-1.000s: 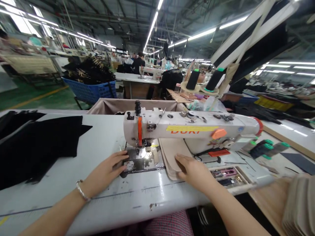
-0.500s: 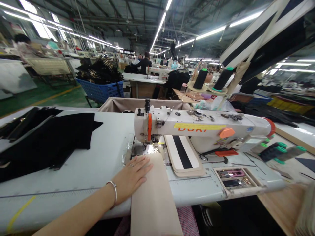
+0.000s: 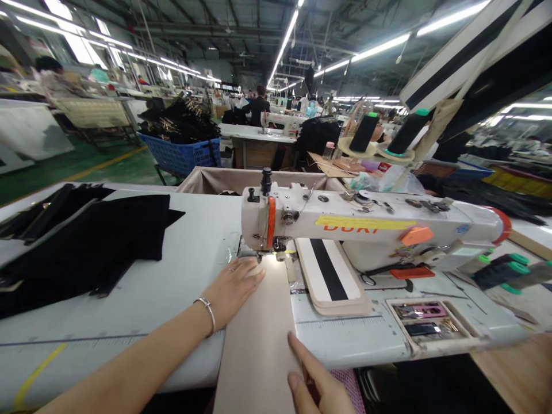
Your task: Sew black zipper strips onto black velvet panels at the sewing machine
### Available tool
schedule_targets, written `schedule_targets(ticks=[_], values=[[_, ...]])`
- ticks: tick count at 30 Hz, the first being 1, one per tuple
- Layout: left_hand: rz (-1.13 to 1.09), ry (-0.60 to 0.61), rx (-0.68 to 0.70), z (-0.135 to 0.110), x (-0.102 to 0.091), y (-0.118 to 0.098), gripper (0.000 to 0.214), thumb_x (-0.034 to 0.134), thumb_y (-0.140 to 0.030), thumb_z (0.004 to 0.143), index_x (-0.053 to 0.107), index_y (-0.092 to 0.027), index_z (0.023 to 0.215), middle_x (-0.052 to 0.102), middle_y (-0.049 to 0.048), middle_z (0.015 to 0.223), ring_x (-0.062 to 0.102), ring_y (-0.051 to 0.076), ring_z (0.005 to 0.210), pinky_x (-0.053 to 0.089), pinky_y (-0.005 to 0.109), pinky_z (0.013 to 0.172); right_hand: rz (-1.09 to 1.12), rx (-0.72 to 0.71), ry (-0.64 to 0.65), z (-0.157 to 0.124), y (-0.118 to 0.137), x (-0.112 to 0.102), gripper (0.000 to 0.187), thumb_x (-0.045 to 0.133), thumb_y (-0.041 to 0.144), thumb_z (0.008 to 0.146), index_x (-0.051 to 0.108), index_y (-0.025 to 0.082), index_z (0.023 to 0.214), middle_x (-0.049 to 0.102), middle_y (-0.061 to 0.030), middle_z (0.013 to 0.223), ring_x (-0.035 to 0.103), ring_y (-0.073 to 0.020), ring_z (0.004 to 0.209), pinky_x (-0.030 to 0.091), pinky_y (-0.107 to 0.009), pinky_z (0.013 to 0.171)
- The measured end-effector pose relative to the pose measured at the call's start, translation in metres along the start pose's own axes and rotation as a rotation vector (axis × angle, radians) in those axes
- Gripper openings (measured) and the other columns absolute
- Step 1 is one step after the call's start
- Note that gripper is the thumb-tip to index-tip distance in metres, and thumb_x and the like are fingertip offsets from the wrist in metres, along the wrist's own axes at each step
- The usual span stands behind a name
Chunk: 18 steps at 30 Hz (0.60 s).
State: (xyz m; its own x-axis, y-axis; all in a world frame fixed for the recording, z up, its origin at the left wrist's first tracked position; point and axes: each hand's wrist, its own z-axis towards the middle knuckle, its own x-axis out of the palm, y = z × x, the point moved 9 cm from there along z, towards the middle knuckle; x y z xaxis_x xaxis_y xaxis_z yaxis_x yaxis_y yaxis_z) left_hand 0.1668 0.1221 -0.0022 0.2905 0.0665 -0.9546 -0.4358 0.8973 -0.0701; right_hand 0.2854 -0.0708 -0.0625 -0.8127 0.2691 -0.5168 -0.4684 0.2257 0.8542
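Thumb and forefinger of the right hand [image 3: 324,388] meet the right edge of the beige strip [image 3: 261,345] low down, near the wearer; they stand a little apart, and whether they pinch the strip or only rest against it cannot be told; the left hand [image 3: 230,299] lies flat on the strip's upper left part, fingers spread slightly and close to the needle area, gripping nothing between them; its bracelet [image 3: 210,313] sits just left of the strip's edge. Strip and grip line up so that the strip runs between the two hands, from beneath the machine [image 3: 371,221] over the table's front edge and out of the bottom of view; its far end is hidden under the machine's head. To its right, past a narrow gap, lie striped panels [image 3: 332,276], stacked and apart from it; ruler marks [image 3: 340,324] cross the table [image 3: 202,241] in front of them, and a tray [image 3: 397,323] of small tools bounds that side further right; on the left, a broad stretch of tabletop parts the left hand from black cloth [image 3: 112,236]; overhead, the machine's head sets a low limit just beyond the left fingertips. Behind the table stands a beige bin [image 3: 207,180]; dark spools [image 3: 364,133] rise at the right; farther off are a blue basket [image 3: 179,155] heaped with black pieces and a person in dark clothes [image 3: 257,108].
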Motion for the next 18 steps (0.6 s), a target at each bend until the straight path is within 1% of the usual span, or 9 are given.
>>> schedule_targets(ticks=[2,5,9,14,18], values=[[-0.007,0.006,0.005,0.0033,0.0012,0.0021,0.037,0.046,-0.017,0.098,0.055,-0.024,0.133,0.050,0.0108,0.136,0.046,0.026,0.129,0.035,0.053,0.113,0.014,0.017,0.013,0.0052,-0.0003,0.0002,0.053,0.051,0.049,0.092,0.057,0.020,0.136,0.064,-0.0091,0.127,0.058,-0.0261,0.123,0.048,-0.039,0.102],[-0.037,-0.005,0.005,0.0063,0.0019,0.0054,0.038,0.043,-0.016,0.098,0.053,-0.023,0.135,0.049,0.0117,0.136,0.045,0.026,0.131,0.035,0.054,0.114,0.022,0.045,0.040,0.0088,-0.0040,0.0022,0.053,0.050,0.047,0.092,0.056,0.019,0.137,0.064,-0.0088,0.128,0.057,-0.0254,0.124,0.048,-0.038,0.102],[-0.071,-0.018,-0.001,0.0090,0.0017,0.0081,0.039,0.045,-0.016,0.098,0.053,-0.024,0.135,0.049,0.0105,0.135,0.043,0.025,0.132,0.035,0.052,0.114,0.034,0.042,0.038,0.0108,-0.0054,0.0030,0.054,0.051,0.047,0.092,0.055,0.018,0.138,0.063,-0.0096,0.130,0.055,-0.0257,0.126,0.050,-0.036,0.100],[-0.075,-0.026,-0.005,0.0100,0.0013,0.0080,0.036,0.045,-0.016,0.098,0.055,-0.022,0.132,0.051,0.0120,0.134,0.044,0.027,0.131,0.037,0.053,0.113,0.027,0.032,0.005,0.0128,-0.0055,0.0033,0.052,0.052,0.049,0.092,0.058,0.020,0.135,0.062,-0.0092,0.131,0.057,-0.0265,0.124,0.048,-0.037,0.102],[-0.095,-0.055,-0.012,0.0089,-0.0006,0.0109,0.035,0.045,-0.017,0.098,0.057,-0.022,0.130,0.053,0.0119,0.132,0.045,0.027,0.129,0.038,0.053,0.112,-0.020,-0.009,-0.015,0.0117,-0.0068,0.0012,0.050,0.051,0.048,0.093,0.058,0.021,0.135,0.064,-0.0087,0.128,0.062,-0.0257,0.117,0.053,-0.032,0.095]])
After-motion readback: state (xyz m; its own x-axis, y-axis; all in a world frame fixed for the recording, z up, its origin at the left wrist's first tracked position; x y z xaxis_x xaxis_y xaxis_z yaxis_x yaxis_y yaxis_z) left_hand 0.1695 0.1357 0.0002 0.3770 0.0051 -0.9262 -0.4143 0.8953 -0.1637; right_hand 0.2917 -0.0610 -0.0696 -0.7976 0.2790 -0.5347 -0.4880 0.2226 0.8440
